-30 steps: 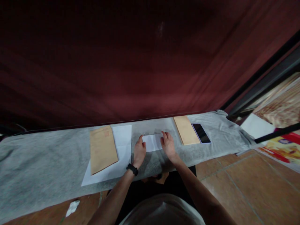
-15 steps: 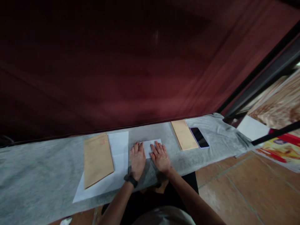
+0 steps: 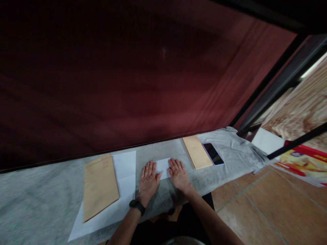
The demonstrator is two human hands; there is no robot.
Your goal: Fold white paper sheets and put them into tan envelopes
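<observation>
A small folded white paper (image 3: 163, 168) lies on the grey cloth between my hands. My left hand (image 3: 148, 180) rests flat at its left edge, fingers stretched forward and thumb out toward the paper. At the paper's right edge lies my right hand (image 3: 178, 174), also flat with its fingers slightly spread. Neither hand grips anything. Left of my left hand, a larger white sheet (image 3: 127, 177) lies partly under a stack of brown envelopes (image 3: 100, 187).
To the right are more brown envelopes (image 3: 197, 152) beside a dark-screened phone (image 3: 213, 153). A grey cloth (image 3: 33, 197) covers the narrow surface, which runs along a dark red panel (image 3: 153, 102). A black metal frame (image 3: 270, 81) stands at the right, above a tiled floor (image 3: 276, 194).
My hands have moved apart toward the paper's two sides, uncovering more of it. My left thumb now sticks out to the right. The camera view has shifted slightly.
</observation>
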